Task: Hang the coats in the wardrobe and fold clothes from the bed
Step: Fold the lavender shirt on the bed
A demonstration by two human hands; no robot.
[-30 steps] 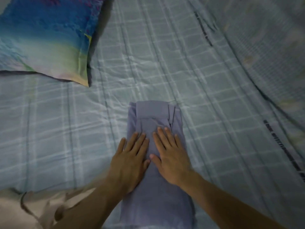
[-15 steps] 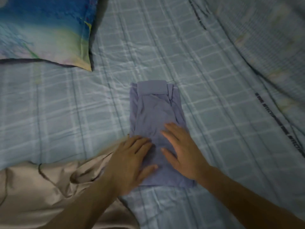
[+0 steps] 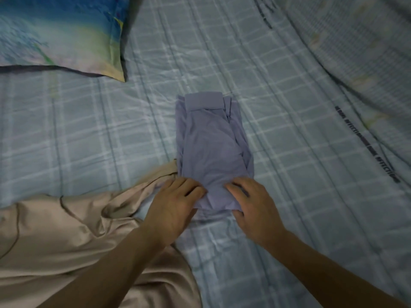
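Observation:
A lilac garment [image 3: 211, 147], folded into a long narrow strip with its waistband at the far end, lies on the checked bedsheet [image 3: 89, 130] in the middle of the view. My left hand [image 3: 175, 205] and my right hand [image 3: 251, 205] are at its near end, one at each corner. Their fingers curl round the near edge, and the cloth bunches up between them. A crumpled beige garment [image 3: 66, 241] lies at the lower left, under my left forearm, and touches the lilac garment's left side.
A blue and yellow pillow [image 3: 57, 34] lies at the top left. A patterned quilt [image 3: 367, 52] with a dark printed border is heaped along the right side. Bare sheet shows beyond and to the right of the lilac garment.
Both hands slid from flat on the middle of the lilac garment back to its near end, where they now grip the edge. The view pulled back, showing more of the beige garment.

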